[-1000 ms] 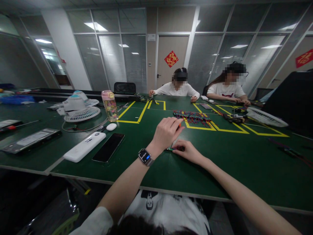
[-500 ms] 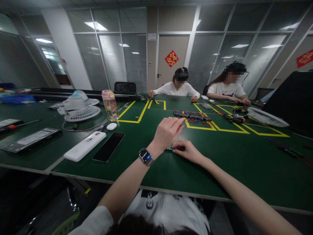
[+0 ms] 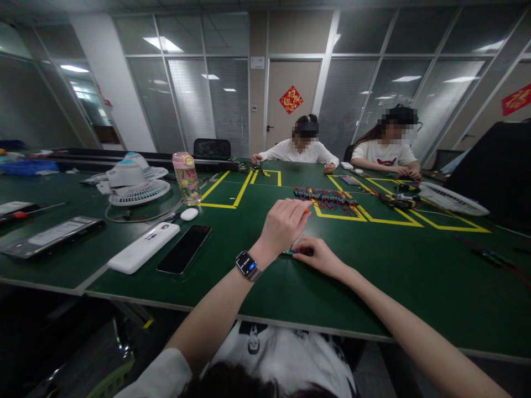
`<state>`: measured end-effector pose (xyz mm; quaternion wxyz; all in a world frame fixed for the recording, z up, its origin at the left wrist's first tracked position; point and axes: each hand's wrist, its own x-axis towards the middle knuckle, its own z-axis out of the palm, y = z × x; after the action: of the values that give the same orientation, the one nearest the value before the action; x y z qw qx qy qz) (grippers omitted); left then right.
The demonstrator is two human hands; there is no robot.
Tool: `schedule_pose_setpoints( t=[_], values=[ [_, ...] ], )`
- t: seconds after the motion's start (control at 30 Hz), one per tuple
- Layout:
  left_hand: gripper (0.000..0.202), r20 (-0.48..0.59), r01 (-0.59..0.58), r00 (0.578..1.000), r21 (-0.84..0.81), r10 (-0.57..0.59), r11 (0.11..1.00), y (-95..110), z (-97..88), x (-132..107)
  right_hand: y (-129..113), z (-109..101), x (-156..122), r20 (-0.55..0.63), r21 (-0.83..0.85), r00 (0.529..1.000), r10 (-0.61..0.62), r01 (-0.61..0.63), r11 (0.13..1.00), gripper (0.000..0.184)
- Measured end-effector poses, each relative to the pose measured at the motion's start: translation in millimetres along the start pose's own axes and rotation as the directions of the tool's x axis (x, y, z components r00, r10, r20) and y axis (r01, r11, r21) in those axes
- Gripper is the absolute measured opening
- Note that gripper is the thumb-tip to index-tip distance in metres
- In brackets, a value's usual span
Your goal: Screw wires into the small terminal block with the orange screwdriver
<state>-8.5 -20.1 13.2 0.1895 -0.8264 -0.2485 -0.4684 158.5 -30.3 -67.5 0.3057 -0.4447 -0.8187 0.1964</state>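
Observation:
My left hand, with a watch on its wrist, is closed above the table. It grips a slim tool, apparently a screwdriver, whose orange end shows past the fingers. Most of its handle is hidden, and a thin shaft points down at a small green circuit board. That board lies on the green table top, partly covered by my hands. My right hand rests low on the table, its fingers pinching the board's right side. A dark part, too small to name, sits beside these fingers.
Beyond my hands lies a heap of wired boards near yellow tape lines. At left are a phone, a white power bank, a drink bottle and a white fan. Two people sit across the table.
The orange end of the screwdriver in my left hand has shifted very slightly. My right hand and the circuit board stay in place.

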Motion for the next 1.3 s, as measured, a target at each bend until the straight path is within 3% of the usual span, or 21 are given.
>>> schedule_pose_setpoints(
  t=[0.7,1.3],
  values=[
    [0.028,0.041,0.011,0.999,0.076,-0.014,0.997,-1.7,0.8,-1.1,3.3,1.5,0.1,-0.01,0.006,1.0,0.0,0.0,1.0,0.012],
    [0.027,0.039,0.033,0.999,0.038,-0.034,0.999,0.6,-1.7,-0.3,6.2,2.4,0.3,-0.013,0.014,1.0,-0.004,0.004,1.0,0.013]
  ],
)
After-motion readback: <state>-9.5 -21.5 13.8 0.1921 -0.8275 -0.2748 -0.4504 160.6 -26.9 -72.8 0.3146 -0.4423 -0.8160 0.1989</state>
